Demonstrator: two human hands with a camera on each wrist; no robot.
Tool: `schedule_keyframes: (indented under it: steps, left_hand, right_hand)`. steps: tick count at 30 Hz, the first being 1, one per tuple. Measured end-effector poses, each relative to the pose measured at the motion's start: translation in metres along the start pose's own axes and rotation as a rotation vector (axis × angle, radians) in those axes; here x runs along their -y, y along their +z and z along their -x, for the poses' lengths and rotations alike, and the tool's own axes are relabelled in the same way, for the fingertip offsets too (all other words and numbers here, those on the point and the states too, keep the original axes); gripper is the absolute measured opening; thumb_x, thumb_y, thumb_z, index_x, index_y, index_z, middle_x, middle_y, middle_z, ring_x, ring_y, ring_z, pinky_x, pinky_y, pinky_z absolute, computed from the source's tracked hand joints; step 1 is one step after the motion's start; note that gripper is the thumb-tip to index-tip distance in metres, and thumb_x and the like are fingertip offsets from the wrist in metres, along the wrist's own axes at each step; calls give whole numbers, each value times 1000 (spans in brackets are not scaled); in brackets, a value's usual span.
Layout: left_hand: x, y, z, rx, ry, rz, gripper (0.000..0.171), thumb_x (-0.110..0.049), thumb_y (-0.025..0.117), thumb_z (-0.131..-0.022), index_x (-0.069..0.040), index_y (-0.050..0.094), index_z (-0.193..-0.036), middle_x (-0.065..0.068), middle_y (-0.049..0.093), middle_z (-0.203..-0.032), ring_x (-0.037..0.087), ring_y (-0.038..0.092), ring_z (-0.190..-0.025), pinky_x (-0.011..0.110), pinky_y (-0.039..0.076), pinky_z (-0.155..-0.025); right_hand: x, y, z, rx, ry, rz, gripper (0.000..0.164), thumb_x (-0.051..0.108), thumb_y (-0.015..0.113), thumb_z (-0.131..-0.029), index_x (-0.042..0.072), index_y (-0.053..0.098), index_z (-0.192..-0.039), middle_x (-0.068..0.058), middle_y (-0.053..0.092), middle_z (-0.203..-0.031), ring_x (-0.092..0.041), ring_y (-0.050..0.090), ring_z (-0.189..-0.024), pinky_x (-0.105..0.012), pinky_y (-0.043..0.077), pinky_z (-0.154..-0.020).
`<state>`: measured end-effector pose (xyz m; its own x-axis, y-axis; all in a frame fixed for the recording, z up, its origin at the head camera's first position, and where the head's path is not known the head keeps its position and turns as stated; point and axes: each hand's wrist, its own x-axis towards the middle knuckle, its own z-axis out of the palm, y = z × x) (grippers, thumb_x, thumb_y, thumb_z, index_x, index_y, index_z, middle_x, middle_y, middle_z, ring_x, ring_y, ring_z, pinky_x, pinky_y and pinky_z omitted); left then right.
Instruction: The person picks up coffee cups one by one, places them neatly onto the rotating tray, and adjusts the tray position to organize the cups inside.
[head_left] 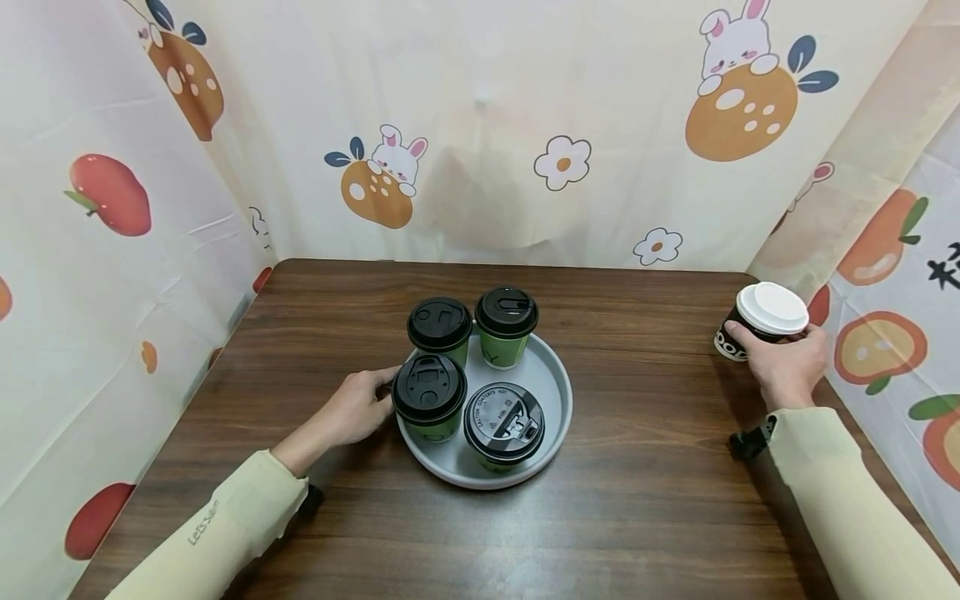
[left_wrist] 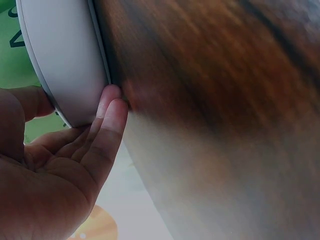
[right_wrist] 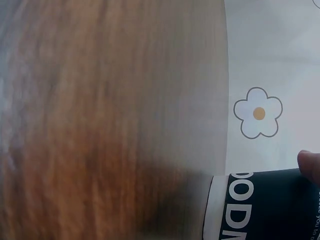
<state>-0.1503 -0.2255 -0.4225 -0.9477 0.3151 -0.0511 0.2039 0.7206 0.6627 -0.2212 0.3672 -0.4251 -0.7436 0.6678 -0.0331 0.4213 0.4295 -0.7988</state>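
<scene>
At the left rim of a round light-grey tray (head_left: 557, 400), my left hand (head_left: 360, 407) holds the edge. In the left wrist view the thumb is on one side of the tray wall (left_wrist: 65, 55) and the fingers (left_wrist: 112, 117) on the other. On the tray stand several green paper cups (head_left: 501, 350) with black lids; the front right lid (head_left: 504, 421) has printed lettering and a silvery glare. Near the table's right edge, my right hand (head_left: 789, 362) grips a black paper cup (head_left: 731, 337) with a white lid (head_left: 772, 308). White lettering shows on this cup's wall (right_wrist: 275, 205).
The brown wood-grain table (head_left: 637, 500) is bounded at the back and both sides by pale curtains (head_left: 480, 100) printed with fruit, rabbits and flowers. The tray stands near the table's middle, well apart from the black cup.
</scene>
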Motion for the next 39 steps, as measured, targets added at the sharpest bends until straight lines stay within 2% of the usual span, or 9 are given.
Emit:
schedule_keyframes:
  steps: [6, 10, 15, 27, 32, 36, 39]
  left_hand:
    - [-1, 0, 0, 3, -6, 4, 46, -4, 56, -99, 0, 55, -146, 12, 70, -123, 22, 58, -93, 38, 46, -77]
    - [-1, 0, 0, -3, -3, -4, 46, -5, 56, -99, 0, 56, -145, 15, 67, -130, 22, 59, -101, 39, 48, -82]
    - [-1, 0, 0, -10, 3, -7, 46, -5, 56, -99, 0, 56, -145, 16, 67, -131, 22, 60, -107, 41, 50, -87]
    - [-1, 0, 0, 6, -14, 6, 46, -5, 57, -100, 1, 55, -146, 13, 70, -123, 22, 58, -92, 37, 47, -77]
    - [0, 0, 0, 7, -15, 6, 46, -6, 56, -101, 1, 54, -146, 15, 68, -129, 22, 59, -99, 39, 49, -81]
    - [0, 0, 0, 5, -14, -3, 46, -7, 56, -101, 1, 54, -146, 18, 64, -136, 24, 60, -114, 43, 51, -90]
    - [0, 0, 0, 5, -16, -4, 46, -7, 56, -101, 1, 54, -146, 17, 64, -136, 24, 60, -115, 43, 51, -91]
  right_hand:
    - [-2, 2, -3, -4, -12, 2, 118, 62, 80, -76, 10, 18, -162, -13, 28, -164, -29, 28, -149, -44, 24, -123]
    - [-1, 2, -3, -8, -11, -2, 114, 59, 80, -77, 10, 21, -162, -12, 30, -163, -28, 29, -148, -43, 25, -122]
    - [1, 2, -2, -3, -5, -6, 111, 57, 80, -79, 9, 23, -161, -12, 31, -163, -28, 30, -148, -43, 26, -122]
    - [0, 2, -2, -7, -13, -12, 107, 55, 79, -80, 10, 25, -161, -11, 33, -163, -27, 31, -147, -42, 26, -122]
    - [0, 2, 0, -8, -21, -18, 107, 56, 80, -80, 11, 25, -161, -10, 33, -163, -27, 31, -147, -42, 27, -122]
    - [0, 2, 2, -10, -29, -8, 109, 57, 80, -79, 10, 26, -160, -11, 34, -162, -28, 33, -146, -43, 27, -121]
    - [1, 1, 5, -12, -35, 1, 110, 59, 80, -78, 9, 27, -160, -12, 35, -161, -29, 33, -146, -44, 28, -121]
